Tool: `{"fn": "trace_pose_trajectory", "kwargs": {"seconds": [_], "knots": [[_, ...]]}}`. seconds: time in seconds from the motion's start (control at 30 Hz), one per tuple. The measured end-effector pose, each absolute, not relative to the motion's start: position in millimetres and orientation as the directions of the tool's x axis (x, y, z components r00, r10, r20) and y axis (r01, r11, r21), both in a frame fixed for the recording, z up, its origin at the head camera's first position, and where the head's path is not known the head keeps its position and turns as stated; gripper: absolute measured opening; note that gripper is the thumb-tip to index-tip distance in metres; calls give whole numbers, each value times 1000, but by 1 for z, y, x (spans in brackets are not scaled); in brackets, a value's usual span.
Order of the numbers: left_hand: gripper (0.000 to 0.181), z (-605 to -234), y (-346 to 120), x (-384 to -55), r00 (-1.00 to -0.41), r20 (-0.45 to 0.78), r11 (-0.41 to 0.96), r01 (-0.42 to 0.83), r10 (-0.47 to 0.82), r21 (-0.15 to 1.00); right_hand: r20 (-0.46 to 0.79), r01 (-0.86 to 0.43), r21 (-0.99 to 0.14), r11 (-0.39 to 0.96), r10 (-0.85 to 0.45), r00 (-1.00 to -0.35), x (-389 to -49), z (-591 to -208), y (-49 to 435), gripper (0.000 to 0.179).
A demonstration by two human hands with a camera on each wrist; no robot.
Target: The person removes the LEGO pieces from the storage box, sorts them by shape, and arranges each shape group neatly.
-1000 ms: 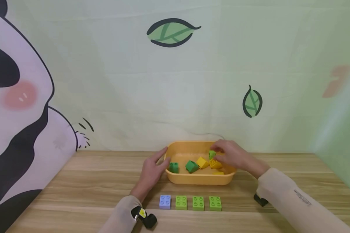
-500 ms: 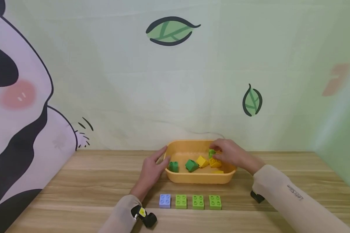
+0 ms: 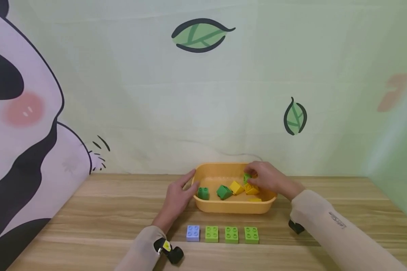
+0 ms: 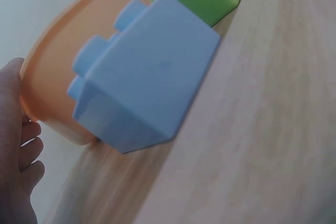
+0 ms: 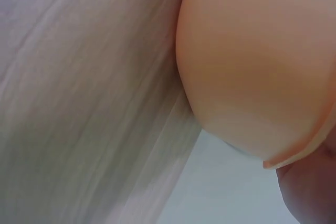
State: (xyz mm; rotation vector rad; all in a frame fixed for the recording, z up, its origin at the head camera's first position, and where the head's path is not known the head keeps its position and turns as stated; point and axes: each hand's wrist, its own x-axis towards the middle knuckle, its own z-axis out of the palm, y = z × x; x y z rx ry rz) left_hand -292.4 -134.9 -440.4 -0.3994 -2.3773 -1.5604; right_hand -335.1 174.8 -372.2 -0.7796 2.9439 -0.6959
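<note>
An orange plastic bin (image 3: 234, 207) stands on the wooden table in the head view. My left hand (image 3: 177, 197) grips its left end, thumb at the rim. In the left wrist view, curled fingers (image 4: 30, 153) show beside the bin's outer wall. Reaching over the right end, my right hand (image 3: 266, 176) pinches a light green building brick (image 3: 247, 178) inside the bin, partly hidden by the fingers. Just below those fingertips lies a yellow brick (image 3: 251, 189). Another yellow brick (image 3: 236, 188) and two dark green bricks, one tilted (image 3: 224, 192) and one near the left wall (image 3: 203, 193), lie inside.
In front of the bin, a blue brick (image 3: 193, 233) and three light green bricks (image 3: 231, 235) stand in a spaced row, studs up. Behind the table (image 3: 122, 210) hangs a pale green backdrop (image 3: 139, 94) with a printed panda and leaves.
My right forearm has shifted slightly left, while its fingers stay at the light green brick. The left hand keeps its place on the bin, and the row of bricks is unchanged.
</note>
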Motion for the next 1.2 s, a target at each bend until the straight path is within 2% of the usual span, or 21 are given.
{"fn": "trace_pose_trajectory", "kwargs": {"seconds": [0.3,0.77,0.93,1.2], "knots": [[52,-440,-134,-293,-924,373,373,375,81,849,56,-461,-381,802,-477,-877,-340,-374,174,29],[52,-440,-134,-292,-924,374,377,376,83,846,4,-388,-420,820,-426,-905,-342,-374,168,29],[53,-440,-134,-292,-930,359,372,362,80,855,49,-395,-438,808,-417,-907,-338,-371,168,30],[52,-441,-133,-294,-925,372,385,373,78,844,187,-471,-481,740,-438,-879,-325,-367,175,29]]}}
